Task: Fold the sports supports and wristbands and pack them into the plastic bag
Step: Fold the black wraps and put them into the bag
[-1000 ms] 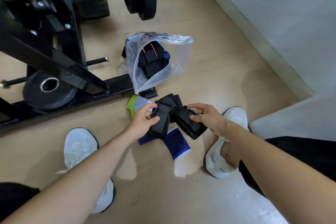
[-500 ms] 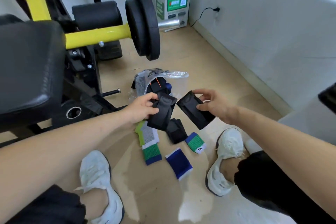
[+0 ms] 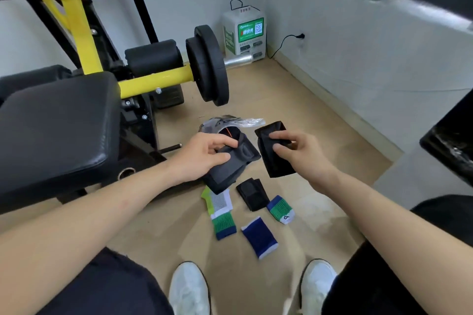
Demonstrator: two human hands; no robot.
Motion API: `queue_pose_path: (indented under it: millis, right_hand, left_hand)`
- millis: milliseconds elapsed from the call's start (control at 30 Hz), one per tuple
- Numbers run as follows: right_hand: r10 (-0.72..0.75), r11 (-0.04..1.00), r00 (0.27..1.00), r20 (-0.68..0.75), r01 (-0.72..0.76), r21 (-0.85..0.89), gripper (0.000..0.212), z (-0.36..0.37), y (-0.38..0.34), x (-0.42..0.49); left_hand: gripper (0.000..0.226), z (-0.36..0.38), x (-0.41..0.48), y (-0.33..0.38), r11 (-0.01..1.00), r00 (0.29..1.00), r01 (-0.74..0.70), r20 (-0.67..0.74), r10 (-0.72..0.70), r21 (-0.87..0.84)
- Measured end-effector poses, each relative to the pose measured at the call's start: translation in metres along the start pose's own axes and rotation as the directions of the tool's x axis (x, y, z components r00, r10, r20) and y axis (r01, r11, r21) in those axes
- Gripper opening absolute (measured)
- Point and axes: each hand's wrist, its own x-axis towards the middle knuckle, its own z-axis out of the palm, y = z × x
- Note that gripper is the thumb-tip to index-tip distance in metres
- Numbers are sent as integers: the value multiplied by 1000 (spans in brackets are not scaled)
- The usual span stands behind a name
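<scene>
My left hand (image 3: 204,155) grips a dark grey sports support (image 3: 227,174) held above the floor. My right hand (image 3: 299,152) pinches a second black support (image 3: 275,162) a little to the right, the two pieces apart. Behind them lies the clear plastic bag (image 3: 245,121) with a black and orange support inside, mostly hidden by my hands. On the floor below lie another black support (image 3: 252,193), a green and grey support (image 3: 218,201), a green and blue wristband (image 3: 224,225), a blue wristband (image 3: 259,236) and a green, blue and white wristband (image 3: 280,210).
A black and yellow weight machine (image 3: 143,79) with a padded seat (image 3: 51,125) and weight plates (image 3: 208,64) stands to the left. A white charging kiosk (image 3: 243,30) sits in the far corner. White walls run along the right. My white shoes (image 3: 189,289) are at the bottom.
Both hands lifted the two black supports off the floor and pulled them apart. The camera tilted up, showing more of the machine and room.
</scene>
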Motion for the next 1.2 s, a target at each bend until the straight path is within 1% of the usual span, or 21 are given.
queue_pose_path:
  millis: [100,133,200,267,300,333,367,433,500,533,600,633,667,733,833,900,967,1033,1100,1133,1200]
  right_hand:
    - [-37,999,997,75,38,-11,30,14,-3,3]
    - [-15,1000,996,92,13,26,28,20,-1,3]
    - [22,995,992,121,-33,90,22,28,9,4]
    - [90,984,989,117,-107,145,21,34,20,7]
    - [102,980,989,103,-118,162,16,35,24,8]
    - [92,981,992,83,-104,163,10,36,27,10]
    - [76,985,995,63,-85,153,9,37,29,13]
    - [60,990,998,32,-63,125,14,35,34,19]
    - [67,990,997,38,-71,123,16,32,36,22]
    - [73,988,996,45,-79,132,16,30,38,24]
    - [101,984,994,35,-105,145,16,25,42,25]
    - [118,982,993,22,-120,145,15,22,44,26]
    - [132,981,991,5,-131,140,15,18,47,27]
    - [139,984,987,-80,-128,125,12,10,53,30]
    - [131,985,939,-319,-85,152,13,-10,59,37]
    - [156,973,911,-382,-74,219,17,-22,59,41]
    - [198,948,939,-282,-110,300,20,-26,55,44]
    - [226,886,971,-73,-174,430,22,-21,51,44]
    - [211,822,971,114,-239,517,24,-14,50,42]
    - [194,812,967,165,-253,527,25,-10,52,41]
    - [164,828,969,184,-236,509,26,-4,58,40]
  left_hand:
    - [32,16,-4,1,960,989,-100,-78,124,261]
    - [33,21,-5,1,916,965,-168,-127,228,365]
    - [35,31,-5,-4,733,859,-351,-111,499,583]
    - [37,44,-1,-19,548,723,-476,-48,689,688]
    - [36,48,0,-23,516,689,-501,-41,723,695]
    - [33,51,2,-26,528,677,-502,-70,733,685]
    - [30,52,4,-25,580,686,-485,-126,716,655]
    - [36,50,10,-25,711,756,-397,-233,612,580]
    - [48,45,18,-27,810,861,-246,-264,435,532]
    - [50,44,22,-28,877,920,-175,-242,307,448]
    - [30,42,30,-31,986,985,-34,-161,60,163]
    - [17,43,33,-32,998,993,24,-117,-16,64]
    - [10,44,37,-35,998,994,54,-99,-50,36]
    - [6,48,43,-41,995,991,98,-87,-99,-12]
    - [4,52,52,-50,949,963,203,-126,-238,-242]
    - [11,55,56,-57,875,926,284,-123,-356,-392]
    - [19,59,59,-62,825,907,323,-96,-410,-464]
    - [25,62,59,-63,782,907,333,-50,-419,-527]
    - [35,65,58,-60,760,920,335,19,-391,-557]
    - [41,67,56,-57,756,929,332,60,-364,-564]
    - [48,70,55,-53,748,942,324,126,-311,-579]
